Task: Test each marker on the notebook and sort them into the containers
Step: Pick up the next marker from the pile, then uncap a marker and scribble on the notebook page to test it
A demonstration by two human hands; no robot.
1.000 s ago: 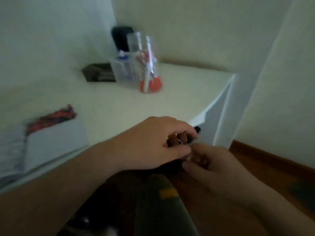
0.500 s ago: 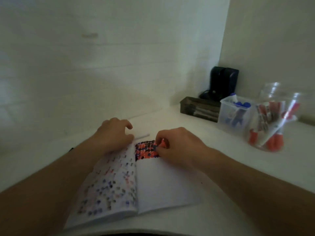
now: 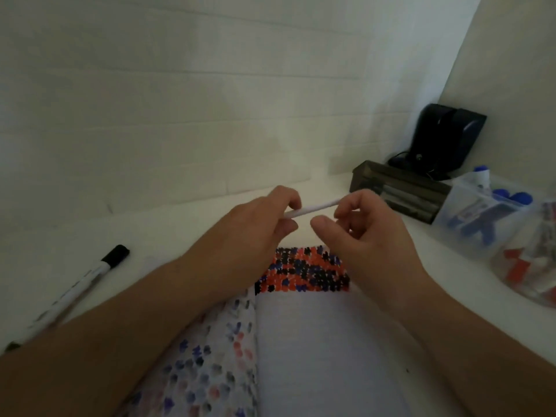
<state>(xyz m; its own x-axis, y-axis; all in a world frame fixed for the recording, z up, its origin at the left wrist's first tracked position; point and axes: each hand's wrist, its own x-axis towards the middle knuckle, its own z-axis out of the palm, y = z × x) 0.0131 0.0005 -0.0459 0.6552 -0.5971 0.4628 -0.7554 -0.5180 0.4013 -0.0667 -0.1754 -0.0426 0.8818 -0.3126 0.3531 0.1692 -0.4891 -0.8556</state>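
An open notebook [image 3: 316, 341] lies in front of me, with red, black and blue test marks across the top of its right page. Above it, a white marker [image 3: 313, 208] hangs level between my hands. My left hand [image 3: 255, 236] pinches its left end. My right hand [image 3: 373, 236] curls its fingers round the right end, which is hidden, as is any cap. A black-capped marker [image 3: 87, 281] lies on the table to the left. A clear box [image 3: 469, 230] holds blue markers and a clear cup [image 3: 529, 272] holds red ones, both at the right.
A dark tray [image 3: 400, 188] and a black device [image 3: 445, 139] stand in the back right corner by the wall. The white table [image 3: 180, 224] runs to the back wall, and a side wall closes it off at the right.
The view swung from the table's edge to the notebook. Both hands rose off the page, where the right hand pressed something red half a second ago. They now hold the white marker between them.
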